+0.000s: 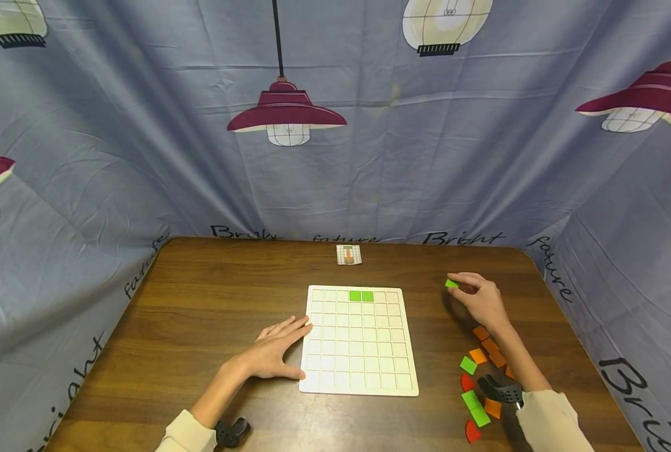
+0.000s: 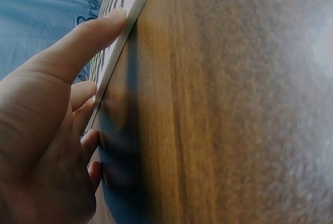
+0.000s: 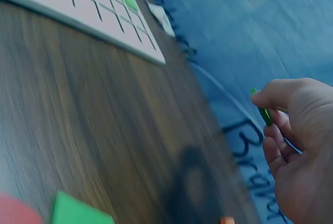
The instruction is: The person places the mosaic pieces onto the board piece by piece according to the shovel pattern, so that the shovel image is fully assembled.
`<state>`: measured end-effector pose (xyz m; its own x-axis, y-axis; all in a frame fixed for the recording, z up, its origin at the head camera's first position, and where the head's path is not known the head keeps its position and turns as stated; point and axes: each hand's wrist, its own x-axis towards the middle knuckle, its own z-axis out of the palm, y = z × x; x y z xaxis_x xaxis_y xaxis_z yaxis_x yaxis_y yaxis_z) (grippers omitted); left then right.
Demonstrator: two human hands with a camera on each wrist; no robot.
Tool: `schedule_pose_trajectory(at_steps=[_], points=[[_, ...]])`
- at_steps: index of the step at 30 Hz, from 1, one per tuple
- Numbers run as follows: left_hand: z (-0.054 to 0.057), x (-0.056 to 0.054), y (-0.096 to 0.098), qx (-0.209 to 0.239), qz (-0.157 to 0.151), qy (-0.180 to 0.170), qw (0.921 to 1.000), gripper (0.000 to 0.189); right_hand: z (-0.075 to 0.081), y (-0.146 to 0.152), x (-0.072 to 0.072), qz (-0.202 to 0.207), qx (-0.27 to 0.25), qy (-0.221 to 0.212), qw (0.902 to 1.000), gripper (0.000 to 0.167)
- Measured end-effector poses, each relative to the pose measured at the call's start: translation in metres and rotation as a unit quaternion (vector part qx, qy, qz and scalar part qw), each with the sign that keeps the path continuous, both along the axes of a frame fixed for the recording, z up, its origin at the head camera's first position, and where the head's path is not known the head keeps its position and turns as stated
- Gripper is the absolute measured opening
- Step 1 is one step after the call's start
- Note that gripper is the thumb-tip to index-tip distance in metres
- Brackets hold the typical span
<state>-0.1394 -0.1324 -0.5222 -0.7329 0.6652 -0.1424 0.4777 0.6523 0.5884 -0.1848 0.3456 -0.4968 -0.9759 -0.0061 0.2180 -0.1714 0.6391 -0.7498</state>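
Observation:
A white grid board [image 1: 358, 351] lies on the wooden table, with two green square tiles [image 1: 361, 295] side by side in its far row. My left hand [image 1: 273, 351] rests at the board's left edge, thumb and fingers spread along it; in the left wrist view the thumb [image 2: 104, 28] touches the rim. To the right of the board my right hand [image 1: 482, 301] pinches a green square tile [image 1: 451, 284] between thumb and fingers, raised above the table. The same tile [image 3: 264, 110] shows nearly edge-on in the right wrist view.
Loose green [image 1: 468, 365], orange [image 1: 478, 356] and red pieces [image 1: 472, 431] lie on the table's right side, partly under the right forearm. A small pattern card [image 1: 349, 255] lies beyond the board. A blue curtain [image 1: 324, 188] surrounds the table [image 1: 216, 282].

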Motion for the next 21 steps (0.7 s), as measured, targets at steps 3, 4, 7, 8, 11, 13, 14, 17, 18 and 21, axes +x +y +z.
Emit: schedule_pose_trajectory(at_steps=[3,4,7,8,11,13,14,17,18,21], points=[[0.0,0.0,0.0,-0.001,0.001,0.001,1.0,0.092,0.001,-0.015,-0.003,0.024,-0.002,0.008,0.9997,0.035],[0.0,0.0,-0.001,-0.002,0.001,0.001,1.0,0.092,0.001,-0.02,-0.004,0.031,-0.006,0.009,0.9995,0.035],[0.0,-0.001,-0.001,-0.004,0.001,0.0,1.0,0.092,-0.001,-0.034,-0.008,0.042,-0.017,0.007,0.9989,0.034],[0.0,-0.001,-0.001,-0.004,0.001,-0.001,1.0,0.092,-0.001,-0.039,-0.009,0.045,-0.019,0.005,0.9988,0.034],[-0.001,-0.001,-0.001,-0.004,0.001,-0.003,1.0,0.092,-0.001,-0.054,-0.012,0.058,-0.01,0.002,0.9983,0.033],[-0.001,-0.001,0.0,-0.002,0.001,-0.002,1.0,0.093,0.0,-0.065,-0.013,0.069,0.002,0.001,0.9976,0.033],[-0.001,-0.001,0.0,-0.001,0.0,-0.002,1.0,0.093,0.0,-0.07,-0.014,0.076,0.005,0.002,0.9971,0.033],[-0.002,-0.001,0.0,0.002,-0.001,-0.002,1.0,0.093,0.002,-0.086,-0.016,0.097,0.007,-0.001,0.9952,0.034],[-0.002,-0.001,0.0,0.003,-0.002,-0.001,1.0,0.093,0.002,-0.091,-0.016,0.105,0.008,-0.003,0.9944,0.034],[-0.002,-0.001,-0.001,0.005,-0.001,-0.002,1.0,0.093,0.002,-0.104,-0.019,0.125,0.01,-0.013,0.992,0.035]])
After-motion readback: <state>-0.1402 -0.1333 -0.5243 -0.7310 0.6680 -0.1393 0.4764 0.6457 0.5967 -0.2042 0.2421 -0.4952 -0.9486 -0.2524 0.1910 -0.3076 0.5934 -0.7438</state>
